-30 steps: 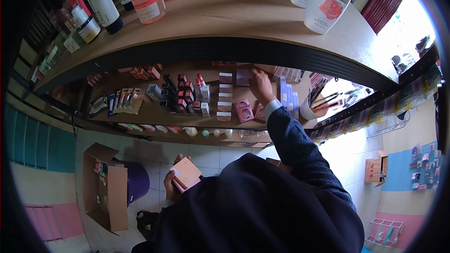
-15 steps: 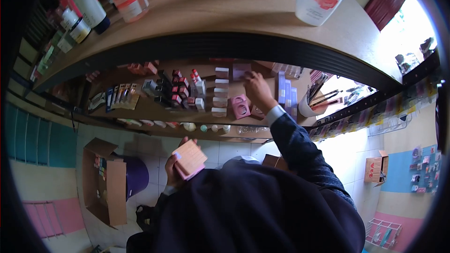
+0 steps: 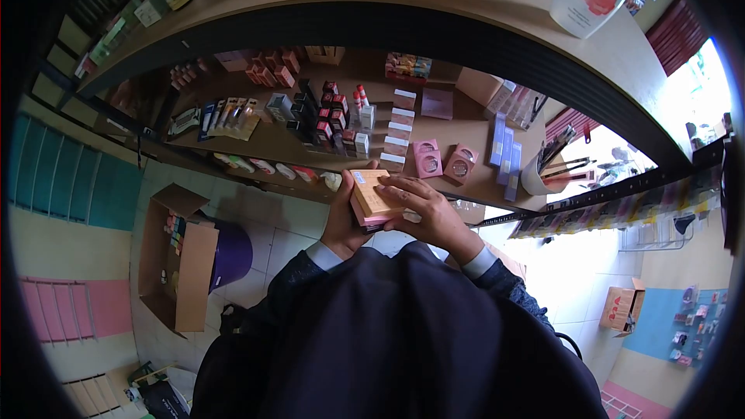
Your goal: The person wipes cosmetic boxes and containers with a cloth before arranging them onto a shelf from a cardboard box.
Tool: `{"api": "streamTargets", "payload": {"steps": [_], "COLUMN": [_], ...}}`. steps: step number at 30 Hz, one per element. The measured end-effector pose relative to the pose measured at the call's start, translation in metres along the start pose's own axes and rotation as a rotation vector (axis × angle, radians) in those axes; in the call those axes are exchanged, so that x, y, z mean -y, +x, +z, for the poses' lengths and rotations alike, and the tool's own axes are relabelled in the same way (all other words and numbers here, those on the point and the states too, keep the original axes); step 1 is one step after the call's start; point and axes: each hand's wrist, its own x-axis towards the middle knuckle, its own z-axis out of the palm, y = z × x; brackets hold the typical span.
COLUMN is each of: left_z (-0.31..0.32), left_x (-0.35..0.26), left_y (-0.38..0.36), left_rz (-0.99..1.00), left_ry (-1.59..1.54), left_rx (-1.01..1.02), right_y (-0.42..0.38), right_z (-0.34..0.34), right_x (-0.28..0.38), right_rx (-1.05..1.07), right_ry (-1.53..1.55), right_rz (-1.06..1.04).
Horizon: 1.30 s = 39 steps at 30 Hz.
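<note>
A small stack of flat square boxes, light orange on top and pink beneath, rests in my left hand, whose fingers wrap around its left side. My right hand is on the stack's right side, its fingers laid over the top box and its thumb near the lower edge. Just beyond, on the shelf, are two pink boxes with round windows, a flat mauve square box and a column of small pale boxes.
The upper shelf with bottles overhangs the lower one. Lipsticks, blue-violet boxes and a brush cup line the lower shelf. An open carton and a purple bin are on the floor at left.
My right hand has come back from the shelf to the stack. My left hand has moved up and right with the boxes. A mauve box now shows uncovered on the shelf. The view has shifted.
</note>
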Motion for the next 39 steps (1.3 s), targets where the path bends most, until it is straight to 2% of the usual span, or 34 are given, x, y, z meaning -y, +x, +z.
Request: {"api": "streamTargets", "payload": {"steps": [5, 7, 9, 11, 13, 15, 16, 17, 19, 20, 22, 23, 26, 28, 29, 31, 32, 35, 39], "left_z": [-0.005, 0.001, 0.004, 0.004, -0.001, 0.000, 0.007, 0.016, 0.027, 0.018, 0.006, 0.003, 0.011, 0.015, 0.014, 0.013, 0.014, -0.002, -0.003], "left_x": [0.008, 0.009, 0.011, 0.011, 0.006, 0.005, 0.006, 0.007, 0.009, 0.009, 0.005, 0.011, 0.012, 0.010, 0.011, 0.015, 0.016, 0.023, 0.032], "left_y": [0.001, 0.000, 0.000, -0.001, -0.001, 0.002, 0.000, 0.000, -0.001, -0.001, 0.000, -0.001, 0.004, 0.006, 0.007, 0.009, 0.008, 0.008, 0.000], "left_rz": [-0.009, -0.057, -0.111, -0.219, -0.293, -0.332, -0.225, -0.222, -0.165, -0.167, -0.333, -0.326, -0.266, -0.246, -0.245, -0.041, -0.027, -0.113, -0.146], "left_ry": [0.118, 0.188, 0.254, 0.231, 0.146, 0.019, 0.070, 0.070, 0.112, 0.111, 0.199, 0.197, 0.190, 0.040, 0.041, 0.083, 0.105, 0.027, -0.077], "left_rx": [0.057, 0.019, -0.016, -0.020, 0.036, -0.012, -0.064, -0.065, -0.163, -0.165, -0.053, -0.110, -0.076, -0.027, -0.027, -0.057, -0.025, -0.052, -0.103], "right_y": [-0.017, -0.012, -0.008, -0.004, -0.008, -0.010, -0.007, -0.007, -0.007, -0.007, -0.003, 0.001, -0.002, -0.001, -0.004, -0.015, -0.018, -0.028, -0.031], "right_z": [0.000, -0.006, -0.007, -0.016, -0.011, -0.005, -0.008, -0.005, -0.005, -0.005, -0.003, -0.004, 0.004, -0.002, -0.006, -0.008, -0.008, -0.004, -0.019], "right_x": [-0.016, -0.001, -0.010, -0.012, -0.031, -0.036, -0.030, -0.032, -0.035, -0.034, -0.025, -0.019, -0.022, -0.014, -0.006, -0.006, -0.002, -0.011, -0.001], "right_rx": [0.014, -0.120, -0.086, 0.096, -0.027, -0.223, -0.267, -0.358, -0.332, -0.235, -0.102, 0.002, 0.026, -0.226, -0.262, -0.122, -0.105, -0.067, -0.022], "right_ry": [0.089, -0.086, -0.097, 0.117, 0.066, 0.296, 0.557, 0.666, 0.639, 0.454, 0.098, -0.028, 0.040, -0.124, -0.160, -0.134, -0.147, -0.016, -0.051], "right_rz": [0.121, 0.046, 0.041, 0.183, 0.134, 0.327, 0.446, 0.477, 0.487, 0.456, 0.332, 0.276, 0.296, 0.115, 0.087, 0.000, 0.017, 0.044, 0.023]}}
